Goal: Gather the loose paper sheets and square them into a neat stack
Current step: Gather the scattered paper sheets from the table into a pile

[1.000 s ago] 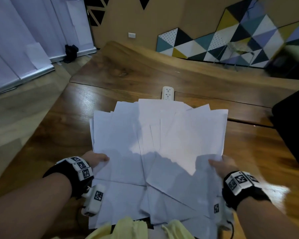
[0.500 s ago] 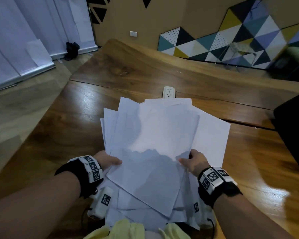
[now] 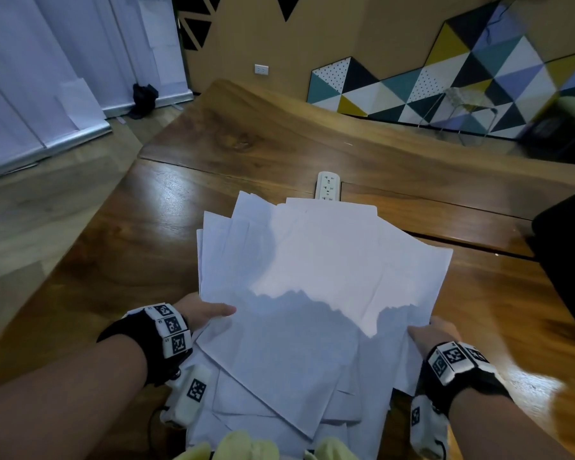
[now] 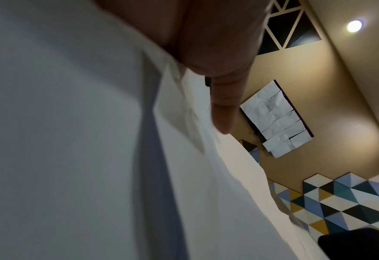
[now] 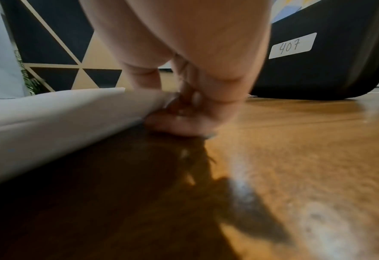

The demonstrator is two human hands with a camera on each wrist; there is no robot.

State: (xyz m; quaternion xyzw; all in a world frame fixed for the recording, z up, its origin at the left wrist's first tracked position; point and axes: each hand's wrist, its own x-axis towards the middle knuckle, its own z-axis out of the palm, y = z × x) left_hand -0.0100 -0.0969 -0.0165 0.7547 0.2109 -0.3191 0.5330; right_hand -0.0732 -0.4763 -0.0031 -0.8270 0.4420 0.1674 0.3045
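Observation:
A loose pile of white paper sheets lies fanned and skewed on the wooden table, with corners sticking out at the far left and near side. My left hand holds the pile's left edge, thumb on top of the sheets and fingers hidden beneath. My right hand is at the pile's right edge. In the right wrist view its fingers curl under the lifted edge of the sheets, down at the tabletop.
A white power strip sits in the table's seam just beyond the pile. A large black case labelled 407 stands at the right. The table's left edge drops to the floor. Yellow-green clothing shows at the near edge.
The sheets were pushed inward into a narrower pile. Since half a second ago my right hand has moved from the pile's middle out to its right edge. The left hand has stayed put.

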